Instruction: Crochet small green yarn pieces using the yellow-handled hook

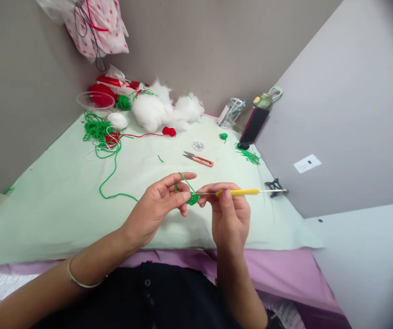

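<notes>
My left hand (165, 196) pinches a small green crocheted piece (193, 199) between thumb and fingers. Green yarn (116, 173) runs over its raised index finger and trails back across the table to a tangle on the left. In my right hand (229, 210) is a crochet hook (247, 192) with a yellow handle, gripped between thumb and fingers. The hook's metal tip points left and meets the green piece; whether it passes through a stitch is too small to tell. Just beyond the hands lie orange-handled thread snips (199, 159).
White stuffing (155, 109) is heaped at the back, beside a tissue box (114, 84). Tangled green yarn (96, 128) and a white yarn ball (117, 120) lie left. A phone (254, 125), a clear cup of pens (230, 113) and green scraps (250, 156) are by the right wall.
</notes>
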Demonstrator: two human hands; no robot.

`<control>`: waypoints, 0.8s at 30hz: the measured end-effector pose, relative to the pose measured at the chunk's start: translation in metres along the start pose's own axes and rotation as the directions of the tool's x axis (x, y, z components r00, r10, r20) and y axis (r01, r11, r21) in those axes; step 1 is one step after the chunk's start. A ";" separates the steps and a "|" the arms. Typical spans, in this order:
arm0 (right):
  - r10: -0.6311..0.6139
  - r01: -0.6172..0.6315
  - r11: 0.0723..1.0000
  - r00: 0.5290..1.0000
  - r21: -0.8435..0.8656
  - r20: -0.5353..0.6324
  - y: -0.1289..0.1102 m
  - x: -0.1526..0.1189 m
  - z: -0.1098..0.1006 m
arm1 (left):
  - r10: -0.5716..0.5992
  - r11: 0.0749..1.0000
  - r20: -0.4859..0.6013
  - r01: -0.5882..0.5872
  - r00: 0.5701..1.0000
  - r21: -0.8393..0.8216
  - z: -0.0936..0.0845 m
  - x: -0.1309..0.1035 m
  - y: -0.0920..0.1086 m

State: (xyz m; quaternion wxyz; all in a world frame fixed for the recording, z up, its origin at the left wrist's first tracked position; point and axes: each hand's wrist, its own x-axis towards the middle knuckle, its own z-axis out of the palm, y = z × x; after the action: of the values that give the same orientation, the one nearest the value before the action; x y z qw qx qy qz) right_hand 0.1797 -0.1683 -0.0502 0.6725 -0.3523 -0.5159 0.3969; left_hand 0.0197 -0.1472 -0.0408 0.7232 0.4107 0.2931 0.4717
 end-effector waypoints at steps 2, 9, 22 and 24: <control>-0.095 0.092 0.981 0.996 -0.171 -0.005 -0.003 -0.004 0.000 | 0.057 0.996 -0.014 -0.056 0.998 0.064 0.000 0.000 -0.001; -0.464 0.535 0.595 0.838 -0.600 0.288 0.004 -0.012 0.002 | 0.121 0.984 -0.109 -0.105 0.987 0.144 0.007 -0.005 -0.003; -0.156 0.146 0.972 0.987 -0.183 -0.044 0.002 -0.004 0.009 | -0.127 0.976 -0.008 0.123 0.992 -0.179 0.005 -0.001 0.004; -0.170 0.158 0.952 0.985 -0.261 -0.024 0.003 -0.006 0.010 | -0.077 0.989 -0.033 0.072 0.996 -0.129 0.008 -0.001 0.000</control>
State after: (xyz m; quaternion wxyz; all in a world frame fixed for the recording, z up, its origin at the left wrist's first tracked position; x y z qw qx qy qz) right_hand 0.1682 -0.1715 -0.0535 0.6632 -0.4018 -0.5750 0.2609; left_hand 0.0253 -0.1510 -0.0367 0.7594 0.3433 0.2911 0.4698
